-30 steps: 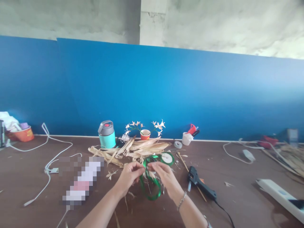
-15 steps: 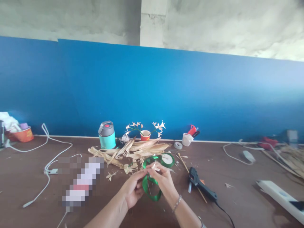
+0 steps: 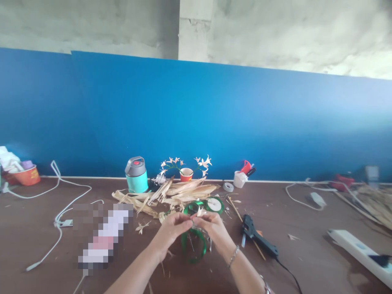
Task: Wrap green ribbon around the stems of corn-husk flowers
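My left hand and my right hand meet fingertip to fingertip above the table. Between them a small pale husk flower sticks up from my right fingers. The thumb and forefinger of my left hand pinch at the flower's lower end, where a bit of green ribbon seems to be; fingers cover the exact grip. A loop of green ribbon hangs below both hands. The ribbon spool, with a white centre, lies just beyond them. Another husk flower rests on the table left of my left hand.
Dried corn husks are heaped behind the hands. A paper cup holds flower stems beside a teal flask. On the right lie a black glue gun, a thin stick and a white power strip.
My left hand has turned, bringing its thumb and forefinger up against my right fingertips. The ribbon loop has shifted and swung below the hands. The view has moved slightly.
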The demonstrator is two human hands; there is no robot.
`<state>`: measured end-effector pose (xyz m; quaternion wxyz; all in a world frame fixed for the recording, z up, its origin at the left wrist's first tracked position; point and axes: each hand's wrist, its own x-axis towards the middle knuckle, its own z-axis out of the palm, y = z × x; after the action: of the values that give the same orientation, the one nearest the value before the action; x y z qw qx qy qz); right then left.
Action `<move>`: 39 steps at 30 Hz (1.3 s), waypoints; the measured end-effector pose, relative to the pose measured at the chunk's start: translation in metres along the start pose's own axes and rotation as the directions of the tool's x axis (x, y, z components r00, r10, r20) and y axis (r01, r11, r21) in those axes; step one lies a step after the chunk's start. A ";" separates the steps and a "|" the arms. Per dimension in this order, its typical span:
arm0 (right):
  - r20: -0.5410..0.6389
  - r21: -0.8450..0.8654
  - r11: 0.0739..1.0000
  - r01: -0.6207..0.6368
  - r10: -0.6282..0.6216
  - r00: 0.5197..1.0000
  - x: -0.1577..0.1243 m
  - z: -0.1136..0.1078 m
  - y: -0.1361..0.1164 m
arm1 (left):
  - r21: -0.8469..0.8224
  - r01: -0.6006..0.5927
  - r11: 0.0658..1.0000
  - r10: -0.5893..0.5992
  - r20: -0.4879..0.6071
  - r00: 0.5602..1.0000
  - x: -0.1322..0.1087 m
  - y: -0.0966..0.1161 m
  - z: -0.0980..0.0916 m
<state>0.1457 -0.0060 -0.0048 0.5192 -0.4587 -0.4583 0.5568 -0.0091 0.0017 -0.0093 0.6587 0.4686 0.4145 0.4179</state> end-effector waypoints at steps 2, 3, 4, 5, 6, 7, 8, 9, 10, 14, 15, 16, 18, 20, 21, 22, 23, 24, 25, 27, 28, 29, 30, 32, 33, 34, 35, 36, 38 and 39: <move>0.006 0.002 0.999 -0.035 0.035 0.999 -0.001 0.000 0.001 | 0.055 -0.043 0.998 0.041 0.031 0.999 0.000 -0.002 0.001; 0.027 0.034 0.998 -0.059 0.058 0.998 -0.001 0.000 0.001 | 0.033 -0.037 0.999 0.034 0.064 0.997 0.000 -0.004 0.002; 0.059 0.082 0.993 -0.083 0.078 0.995 -0.002 0.000 0.001 | -0.018 -0.014 1.000 0.015 0.104 0.994 -0.001 -0.005 0.002; 0.098 0.137 0.985 -0.108 0.095 0.991 -0.003 0.000 0.001 | -0.084 0.017 0.996 -0.005 0.148 0.989 -0.001 -0.007 0.003; 0.137 0.191 0.973 -0.130 0.105 0.985 -0.004 0.001 0.001 | -0.156 0.050 0.986 -0.020 0.186 0.982 -0.002 -0.008 0.003; 0.170 0.232 0.961 -0.150 0.111 0.979 -0.005 0.002 0.000 | -0.225 0.085 0.971 -0.036 0.215 0.976 -0.002 -0.010 0.004; 0.193 0.259 0.951 -0.166 0.118 0.974 -0.006 0.002 0.000 | -0.282 0.115 0.953 -0.049 0.231 0.972 -0.002 -0.011 0.004; 0.204 0.277 0.944 -0.178 0.124 0.971 -0.006 0.003 -0.001 | -0.327 0.137 0.935 -0.059 0.237 0.970 -0.002 -0.013 0.004; 0.206 0.289 0.939 -0.185 0.128 0.970 -0.007 0.004 -0.002 | -0.359 0.156 0.920 -0.072 0.236 0.969 -0.002 -0.014 0.004; 0.124 0.303 0.937 -0.175 0.143 0.982 -0.007 0.006 -0.003 | -0.382 0.181 0.906 -0.087 0.250 0.964 -0.001 -0.017 0.004; 0.101 0.299 0.938 -0.178 0.154 0.983 -0.007 0.006 -0.004 | -0.368 0.176 0.913 -0.085 0.250 0.964 -0.001 -0.017 0.004; 0.084 0.293 0.938 -0.184 0.166 0.983 -0.007 0.006 -0.003 | -0.352 0.169 0.921 -0.081 0.250 0.965 -0.001 -0.016 0.003; 0.067 0.284 0.939 -0.193 0.181 0.981 -0.006 0.005 -0.003 | -0.324 0.156 0.933 -0.072 0.256 0.964 -0.001 -0.014 0.002; 0.067 0.283 0.941 -0.184 0.171 0.983 -0.005 0.005 -0.001 | -0.304 0.144 0.942 -0.065 0.258 0.964 -0.002 -0.012 0.001; 0.064 0.286 0.942 -0.178 0.167 0.984 -0.005 0.004 -0.001 | -0.292 0.142 0.946 -0.065 0.259 0.964 -0.002 -0.011 0.000; 0.061 0.285 0.942 -0.175 0.165 0.984 -0.004 0.004 0.000 | -0.277 0.140 0.951 -0.065 0.262 0.963 -0.002 -0.011 0.000; 0.058 0.281 0.944 -0.172 0.162 0.985 -0.004 0.004 0.001 | -0.260 0.136 0.956 -0.066 0.262 0.963 -0.003 -0.010 0.000; 0.058 0.272 0.947 -0.169 0.159 0.986 -0.004 0.003 0.001 | -0.245 0.134 0.960 -0.067 0.261 0.963 -0.003 -0.010 0.000; 0.061 0.254 0.953 -0.167 0.156 0.986 -0.004 0.003 0.001 | -0.233 0.132 0.964 -0.069 0.258 0.964 -0.003 -0.010 0.000; 0.086 0.197 0.969 -0.153 0.138 0.987 -0.004 0.001 0.001 | -0.219 0.128 0.967 -0.073 0.244 0.967 -0.004 -0.009 0.001; 0.100 0.161 0.977 -0.143 0.128 0.987 -0.004 0.001 0.000 | -0.215 0.131 0.968 -0.080 0.230 0.970 -0.004 -0.009 0.002; 0.110 0.127 0.983 -0.133 0.120 0.987 -0.005 0.000 -0.001 | -0.213 0.136 0.968 -0.088 0.220 0.972 -0.004 -0.009 0.003; 0.119 0.098 0.987 -0.127 0.115 0.986 -0.005 0.000 -0.002 | -0.212 0.145 0.967 -0.099 0.211 0.972 -0.004 -0.009 0.004; 0.128 0.058 0.991 -0.118 0.109 0.986 -0.005 -0.001 -0.003 | -0.203 0.163 0.965 -0.121 0.205 0.971 -0.005 -0.008 0.006; 0.123 0.043 0.993 -0.112 0.107 0.987 -0.005 -0.001 -0.003 | -0.190 0.162 0.968 -0.124 0.201 0.972 -0.005 -0.008 0.007; 0.107 0.023 0.994 -0.103 0.100 0.989 -0.005 0.000 -0.003 | -0.166 0.151 0.974 -0.118 0.195 0.974 -0.005 -0.008 0.008; 0.086 -0.002 0.995 -0.096 0.096 0.992 -0.004 0.000 -0.002 | -0.132 0.132 0.982 -0.107 0.184 0.977 -0.005 -0.007 0.009; 0.062 -0.030 0.996 -0.089 0.090 0.994 -0.004 0.000 -0.001 | -0.092 0.107 0.990 -0.090 0.167 0.982 -0.005 -0.007 0.009; 0.028 -0.072 0.994 -0.082 0.085 0.996 -0.003 0.000 0.001 | -0.005 0.059 0.998 -0.058 0.130 0.990 -0.005 -0.007 0.010; 0.025 -0.077 0.994 -0.080 0.082 0.996 -0.003 0.000 0.001 | 0.032 0.043 0.999 -0.046 0.115 0.992 -0.005 -0.007 0.010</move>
<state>0.1455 -0.0085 -0.0055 0.4717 -0.4886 -0.4673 0.5660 -0.0002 -0.0070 -0.0130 0.6838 0.4924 0.3920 0.3692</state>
